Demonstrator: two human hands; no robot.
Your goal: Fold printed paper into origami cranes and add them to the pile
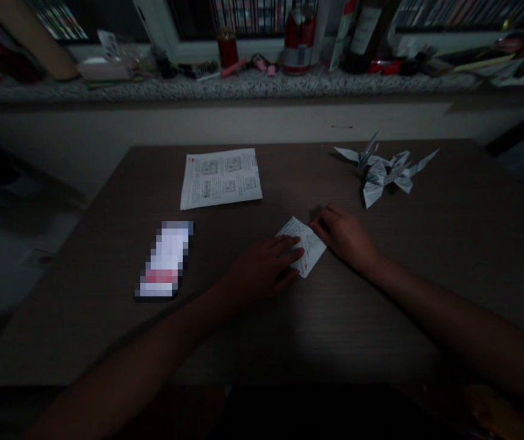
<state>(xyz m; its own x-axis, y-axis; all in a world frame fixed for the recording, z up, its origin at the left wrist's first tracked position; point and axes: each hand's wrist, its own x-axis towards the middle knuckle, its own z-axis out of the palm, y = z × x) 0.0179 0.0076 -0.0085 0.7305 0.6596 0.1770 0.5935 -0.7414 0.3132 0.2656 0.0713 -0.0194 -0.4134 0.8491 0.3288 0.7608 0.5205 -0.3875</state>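
A small folded square of printed paper [316,249] lies turned like a diamond on the brown table [335,342], with a crease down its middle. Spread over its left half, my left hand [266,266] presses it flat with the fingers apart. My right hand [342,235] is at the paper's upper right edge, its fingers curled together and the thumb close to the corner. Whether the right fingertips pinch the paper edge is hard to make out in the dim light.
A printed sheet [220,178] lies at the back left, and a lit phone [165,260], its screen blurred, is nearer on the left. Folded paper cranes [385,174] stand at the back right. Behind the table, a stone windowsill [243,88] carries a red can [298,43], a dark bottle [363,36] and clutter.
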